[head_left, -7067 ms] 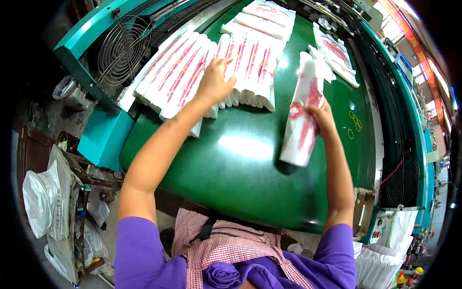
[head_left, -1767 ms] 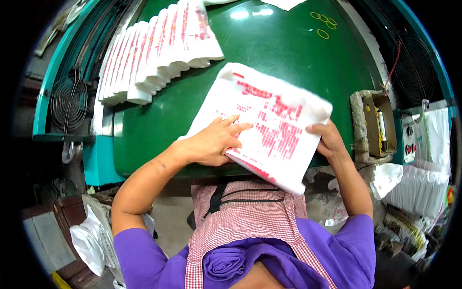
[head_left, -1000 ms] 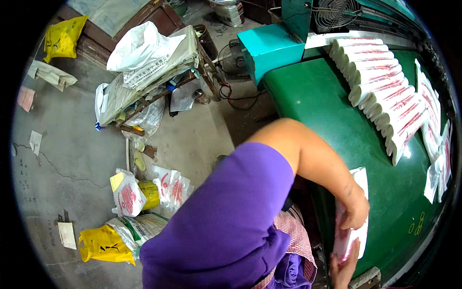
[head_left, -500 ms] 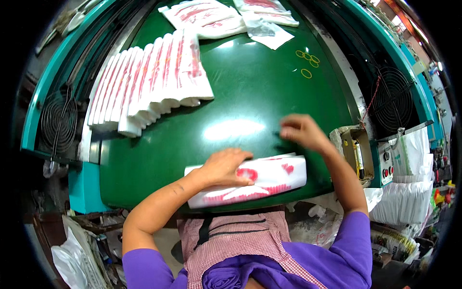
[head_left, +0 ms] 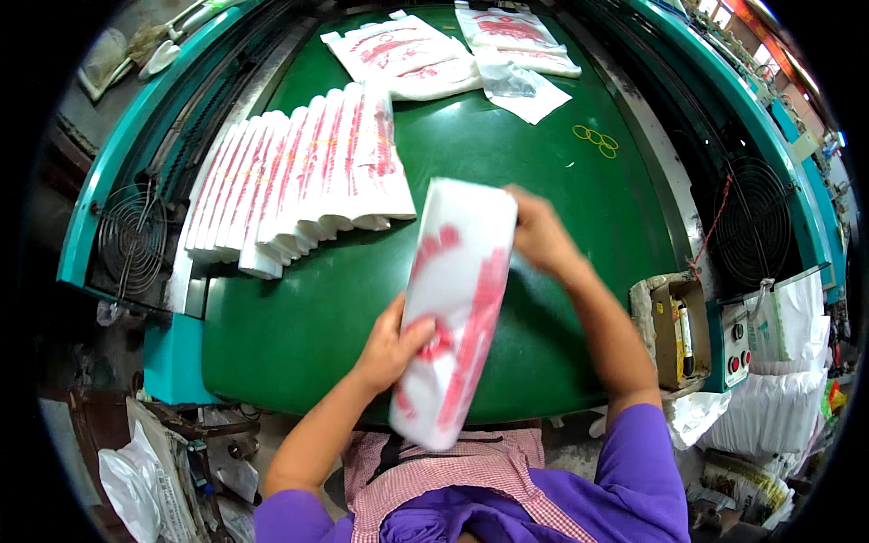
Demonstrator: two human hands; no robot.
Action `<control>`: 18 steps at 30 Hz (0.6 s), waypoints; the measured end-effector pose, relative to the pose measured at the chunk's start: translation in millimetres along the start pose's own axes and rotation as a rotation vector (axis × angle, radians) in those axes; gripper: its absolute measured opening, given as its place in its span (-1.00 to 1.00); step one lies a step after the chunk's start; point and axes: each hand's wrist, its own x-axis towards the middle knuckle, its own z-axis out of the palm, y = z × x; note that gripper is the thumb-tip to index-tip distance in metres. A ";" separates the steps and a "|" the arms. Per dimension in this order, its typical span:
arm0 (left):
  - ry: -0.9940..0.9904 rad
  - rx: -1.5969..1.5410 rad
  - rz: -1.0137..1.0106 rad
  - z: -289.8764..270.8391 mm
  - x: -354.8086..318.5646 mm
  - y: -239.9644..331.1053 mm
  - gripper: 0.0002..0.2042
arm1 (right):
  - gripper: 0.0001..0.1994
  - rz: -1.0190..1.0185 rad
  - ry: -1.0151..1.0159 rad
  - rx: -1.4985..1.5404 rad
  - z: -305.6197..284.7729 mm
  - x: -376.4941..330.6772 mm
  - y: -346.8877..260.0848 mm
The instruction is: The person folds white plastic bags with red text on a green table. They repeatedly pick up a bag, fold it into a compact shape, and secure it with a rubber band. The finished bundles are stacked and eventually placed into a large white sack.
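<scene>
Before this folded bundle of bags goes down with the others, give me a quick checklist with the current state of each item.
1. Left hand grips the folded bundle of bags near its lower end: ok.
2. Right hand holds the bundle's upper end: ok.
3. Bundle is lifted off the green table and tilted, nothing snagging it: ok.
4. Row of stacked bundles lies overlapped and orderly at the left: ok.
5. Bare green surface shows beside the row's nearest end: ok.
6. Yellow rubber bands lie apart on the table; whether one already wraps the held bundle: cannot tell.
</scene>
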 end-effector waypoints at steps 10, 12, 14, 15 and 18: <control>-0.294 -0.697 -0.014 25.7 -12.4 13.3 -0.47 | -0.67 0.247 0.203 1.711 7.2 -99.1 -57.2; -0.304 -0.680 -0.016 16.8 -25.7 15.5 -0.40 | -0.48 0.058 0.116 1.619 -13.9 -110.2 -86.6; -0.346 0.020 0.101 -8.0 -28.2 19.4 -0.41 | -0.41 -0.147 0.043 1.259 -28.5 -125.3 -118.5; -0.349 0.375 0.156 -17.7 -28.1 20.8 -0.41 | -0.45 -0.267 -0.092 0.997 -22.3 -128.9 -125.5; -0.079 0.473 0.195 -40.5 -23.7 19.4 -0.57 | -0.62 -0.522 -0.624 0.295 5.4 -137.1 -145.9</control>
